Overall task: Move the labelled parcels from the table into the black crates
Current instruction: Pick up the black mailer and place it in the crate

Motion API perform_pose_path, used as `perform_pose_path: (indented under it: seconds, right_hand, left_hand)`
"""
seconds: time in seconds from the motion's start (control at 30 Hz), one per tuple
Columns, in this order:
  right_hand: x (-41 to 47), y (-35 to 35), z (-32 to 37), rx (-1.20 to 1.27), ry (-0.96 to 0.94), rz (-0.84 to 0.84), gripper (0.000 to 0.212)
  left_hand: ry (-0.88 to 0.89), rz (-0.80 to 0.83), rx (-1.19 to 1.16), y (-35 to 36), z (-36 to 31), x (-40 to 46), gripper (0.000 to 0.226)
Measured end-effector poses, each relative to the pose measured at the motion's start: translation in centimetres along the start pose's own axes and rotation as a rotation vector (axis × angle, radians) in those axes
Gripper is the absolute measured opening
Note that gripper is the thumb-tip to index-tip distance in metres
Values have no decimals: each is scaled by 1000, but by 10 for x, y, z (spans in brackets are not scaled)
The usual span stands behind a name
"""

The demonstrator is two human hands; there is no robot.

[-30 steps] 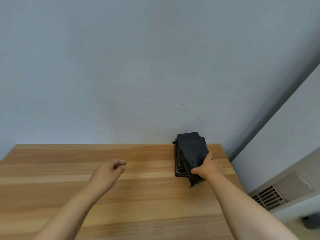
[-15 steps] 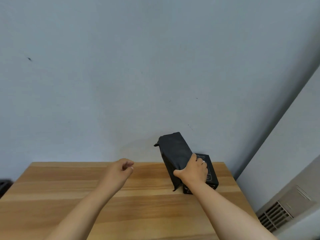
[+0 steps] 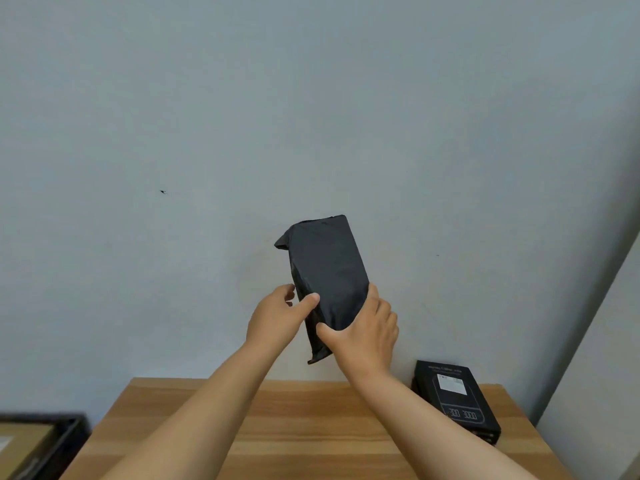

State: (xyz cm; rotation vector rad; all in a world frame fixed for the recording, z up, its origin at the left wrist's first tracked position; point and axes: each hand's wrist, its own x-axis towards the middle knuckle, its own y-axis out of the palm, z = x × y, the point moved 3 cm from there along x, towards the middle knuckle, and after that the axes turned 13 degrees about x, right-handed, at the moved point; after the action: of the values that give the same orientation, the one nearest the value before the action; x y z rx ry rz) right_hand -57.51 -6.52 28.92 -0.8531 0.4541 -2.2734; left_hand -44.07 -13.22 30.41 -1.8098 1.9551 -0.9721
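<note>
A black plastic-wrapped parcel (image 3: 327,275) is held up in the air in front of the wall, tilted, well above the wooden table (image 3: 304,431). My right hand (image 3: 363,332) grips its lower right edge. My left hand (image 3: 277,318) holds its lower left edge, thumb on the front face. A black box with a white label (image 3: 457,398) lies at the table's far right corner. Part of a black crate (image 3: 60,441) shows at the lower left, beside the table, with a brown carton (image 3: 20,441) inside it.
A plain grey wall stands right behind the table. A second light wall surface (image 3: 602,375) angles in at the right, just past the table's right edge.
The parcel rose off the black box from table height to high in the air. My left hand came over and took hold of it too. The view tilted upward.
</note>
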Motion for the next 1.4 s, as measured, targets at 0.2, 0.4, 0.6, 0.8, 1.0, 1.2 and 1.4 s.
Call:
perform_pose_path:
  seconds: [0.2, 0.4, 0.6, 0.8, 1.0, 1.2, 1.4]
  right_hand:
    - [-11, 13, 39, 131, -37, -53, 108]
    - [6, 7, 45, 240, -102, 108, 64]
    - [35, -3, 53, 361, -12, 189, 17]
    - [31, -3, 54, 696, 198, 277, 15]
    - [34, -4, 60, 847, 408, 409, 25]
    - [37, 1, 57, 966, 445, 493, 45]
    - [36, 1, 54, 941, 408, 594, 35]
  left_hand:
    - [-32, -22, -383, -33, -5, 8, 56]
    - [-20, -13, -495, -61, 9, 16, 50]
    - [79, 59, -389, -64, 12, 13, 39]
    - [86, -20, -182, -73, 13, 23, 43]
    - [-42, 165, -463, -82, 14, 25, 33]
    - [-60, 215, -680, -85, 23, 24, 48]
    - [25, 284, -563, -87, 25, 24, 35]
